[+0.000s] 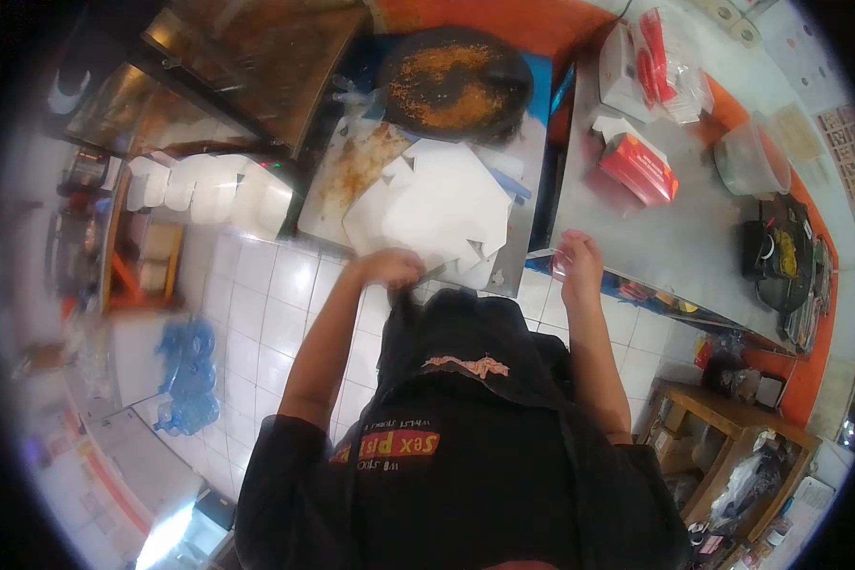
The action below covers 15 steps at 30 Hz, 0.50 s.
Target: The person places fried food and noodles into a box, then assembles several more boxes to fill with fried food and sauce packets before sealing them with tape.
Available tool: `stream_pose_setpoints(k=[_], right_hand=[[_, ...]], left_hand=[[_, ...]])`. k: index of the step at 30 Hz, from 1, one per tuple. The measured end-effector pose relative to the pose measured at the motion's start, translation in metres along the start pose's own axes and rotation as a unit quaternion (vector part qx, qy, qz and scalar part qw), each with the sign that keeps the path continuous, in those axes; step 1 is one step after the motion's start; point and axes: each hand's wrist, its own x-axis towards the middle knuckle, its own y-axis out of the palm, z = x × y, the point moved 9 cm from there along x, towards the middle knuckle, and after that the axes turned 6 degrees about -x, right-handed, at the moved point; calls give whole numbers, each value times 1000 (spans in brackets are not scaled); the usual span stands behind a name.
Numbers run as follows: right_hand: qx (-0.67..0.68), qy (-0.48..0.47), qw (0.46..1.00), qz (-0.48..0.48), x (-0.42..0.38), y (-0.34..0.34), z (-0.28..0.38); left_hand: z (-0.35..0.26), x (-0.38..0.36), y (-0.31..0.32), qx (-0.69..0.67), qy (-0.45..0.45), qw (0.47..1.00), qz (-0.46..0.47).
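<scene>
My left hand (396, 270) is at the near edge of a stack of flat white cardboard box blanks (437, 209), its fingers curled; what they hold, if anything, is too blurred to tell. The stack lies on a metal work surface (328, 195). Off to the right, my right hand (579, 261) is raised near the right counter's edge, fingers closed on a small thin whitish item (541, 254) that I cannot make out. A folded red and white box (640, 169) sits on the right counter (617, 228).
A large dark pan (458, 84) with orange-brown crumbs stands behind the blanks. Clear plastic tubs (750, 157) and a black tray (779, 252) are on the right counter. White boxes (209, 190) line the left. Blue water bottles (190, 375) stand on the tiled floor.
</scene>
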Motion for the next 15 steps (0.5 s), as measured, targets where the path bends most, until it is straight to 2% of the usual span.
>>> stream_pose_setpoints(k=[4, 6, 7, 9, 10, 12, 15], right_hand=[[-18, 19, 1000, 15, -4, 8, -13], [-18, 28, 999, 23, -7, 14, -18], [-16, 28, 999, 22, -9, 16, -20], [-24, 28, 999, 29, -11, 21, -22], [-22, 28, 999, 28, -12, 21, -22], [-22, 27, 998, 46, -14, 27, -22], [-30, 19, 997, 61, -16, 34, -18]], left_hand=[[2, 5, -2, -16, -30, 999, -35], [-14, 8, -6, 85, 50, 994, -55], [-13, 6, -4, 87, 50, 993, -54], [-41, -15, -10, 281, 195, 919, -197], [-37, -16, -8, 283, 195, 918, -196], [-46, -29, -5, 452, 231, 817, -275], [-56, -48, -7, 410, 263, 818, -305]])
